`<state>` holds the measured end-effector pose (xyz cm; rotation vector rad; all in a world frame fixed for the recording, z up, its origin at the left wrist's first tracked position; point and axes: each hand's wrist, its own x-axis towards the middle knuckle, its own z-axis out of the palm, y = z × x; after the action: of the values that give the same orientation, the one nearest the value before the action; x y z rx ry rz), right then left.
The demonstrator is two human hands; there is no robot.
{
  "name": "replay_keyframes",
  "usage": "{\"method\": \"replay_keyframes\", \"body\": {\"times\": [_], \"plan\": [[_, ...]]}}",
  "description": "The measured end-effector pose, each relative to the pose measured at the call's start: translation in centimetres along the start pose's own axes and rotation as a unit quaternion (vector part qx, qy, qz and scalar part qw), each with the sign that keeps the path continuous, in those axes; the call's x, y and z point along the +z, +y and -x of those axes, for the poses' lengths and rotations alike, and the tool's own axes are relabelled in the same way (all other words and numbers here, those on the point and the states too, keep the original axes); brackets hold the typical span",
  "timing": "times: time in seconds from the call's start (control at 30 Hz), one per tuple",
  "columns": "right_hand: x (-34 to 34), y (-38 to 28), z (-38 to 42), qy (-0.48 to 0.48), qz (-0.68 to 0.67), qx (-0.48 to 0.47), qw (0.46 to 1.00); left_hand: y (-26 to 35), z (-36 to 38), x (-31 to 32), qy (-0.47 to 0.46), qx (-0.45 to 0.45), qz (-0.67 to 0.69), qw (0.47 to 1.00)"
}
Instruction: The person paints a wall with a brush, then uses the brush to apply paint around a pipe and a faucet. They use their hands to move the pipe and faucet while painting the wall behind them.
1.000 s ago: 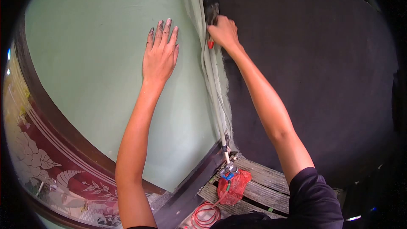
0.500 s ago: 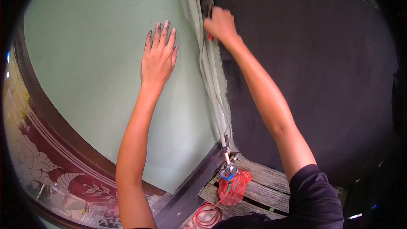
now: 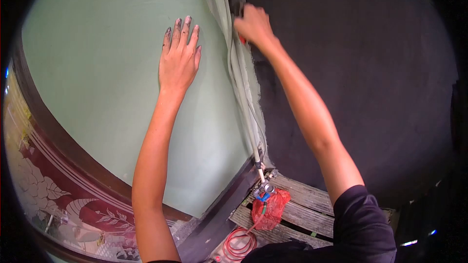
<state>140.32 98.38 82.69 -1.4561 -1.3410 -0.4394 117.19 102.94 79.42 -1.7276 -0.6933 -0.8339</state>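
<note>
My left hand [image 3: 177,65] lies flat against the pale green wall [image 3: 112,68], fingers stretched out and dark smudges on the fingertips. Higher up, at the edge of the dark-painted wall [image 3: 351,78], my right hand [image 3: 254,23] is closed round a paintbrush [image 3: 238,1]. Its dark head touches or nearly touches the wall beside the pipes, and a bit of red handle shows below the fist. The brush is partly hidden and somewhat blurred. Light-coloured pipes [image 3: 239,78] run down the corner between the two walls, with an uneven unpainted strip beside them.
Below, a tap with a blue handle [image 3: 264,197] joins the pipe above a red plastic bag [image 3: 271,209]. A coiled red hose [image 3: 239,244] lies near weathered wooden slats [image 3: 304,216]. A patterned maroon glass panel [image 3: 73,185] with a brown frame stands at the lower left.
My right hand and the brush sit slightly higher in view along the dark wall's edge. The left hand appears a little up and left, while the whole view has also shifted slightly.
</note>
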Motion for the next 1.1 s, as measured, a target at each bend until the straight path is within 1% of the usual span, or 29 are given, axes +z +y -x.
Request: {"method": "replay_keyframes", "body": {"times": [0.03,0.1,0.17,0.23,0.27,0.3,0.33,0.37,0.4,0.5,0.63,0.7,0.73,0.83,0.93,1.03,1.07,1.1], "plan": [[1.3,0.9,2.0,0.03,0.024,-0.005,0.999,-0.1,-0.2,0.0,0.001,-0.002,-0.001,1.0],[3.1,3.1,6.7,0.0,0.002,0.048,0.999,0.0,0.0,-0.2,-0.002,-0.002,0.0,1.0],[4.3,5.1,10.3,-0.003,-0.005,0.062,0.998,0.1,0.1,-0.1,0.002,0.001,0.009,1.0],[1.8,3.6,11.1,-0.01,-0.047,0.081,0.996,-0.2,-0.1,0.1,0.006,-0.001,0.01,1.0],[0.2,2.5,10.8,-0.014,-0.066,0.089,0.994,-0.2,-0.2,0.2,0.007,-0.003,0.011,1.0],[-0.8,1.6,9.2,0.008,-0.068,0.062,0.996,-0.1,-0.1,0.2,0.004,-0.001,0.013,1.0],[-0.8,1.4,7.1,0.067,-0.036,-0.012,0.997,0.0,-0.1,0.2,0.006,-0.001,0.01,1.0],[-1.4,0.4,4.8,0.079,-0.021,-0.036,0.996,0.0,-0.1,0.1,0.007,-0.001,0.007,1.0],[-2.4,-0.7,2.7,0.039,-0.048,-0.033,0.998,0.0,0.0,0.1,0.007,-0.002,0.004,1.0],[0.1,0.7,-0.8,0.096,0.017,-0.04,0.994,0.0,0.0,0.0,0.005,-0.004,0.007,1.0],[1.4,1.3,5.6,0.04,0.042,0.031,0.998,0.1,0.2,0.2,0.004,-0.006,0.01,1.0],[0.7,1.1,7.7,0.019,0.073,0.036,0.996,0.1,0.0,-0.1,0.006,-0.004,0.004,1.0],[0.1,0.6,7.7,0.011,0.088,0.034,0.995,0.0,-0.1,-0.1,0.007,-0.004,0.003,1.0],[-2.2,-1.2,4.2,0.061,0.084,-0.004,0.995,0.0,-0.1,0.0,0.006,-0.004,-0.001,1.0],[-3.1,-1.9,0.4,0.084,0.121,-0.037,0.988,0.1,0.0,-0.1,0.006,-0.004,-0.004,1.0],[-4.2,-2.8,0.2,-0.037,0.186,-0.028,0.982,0.0,0.0,0.0,0.009,-0.003,-0.003,1.0],[-4.5,-3.3,0.2,-0.078,0.194,-0.008,0.978,-0.1,-0.1,0.0,0.01,-0.004,-0.007,1.0],[-4.8,-3.6,0.1,-0.074,0.191,-0.013,0.979,0.0,0.1,0.0,0.01,-0.002,-0.01,1.0]]}}
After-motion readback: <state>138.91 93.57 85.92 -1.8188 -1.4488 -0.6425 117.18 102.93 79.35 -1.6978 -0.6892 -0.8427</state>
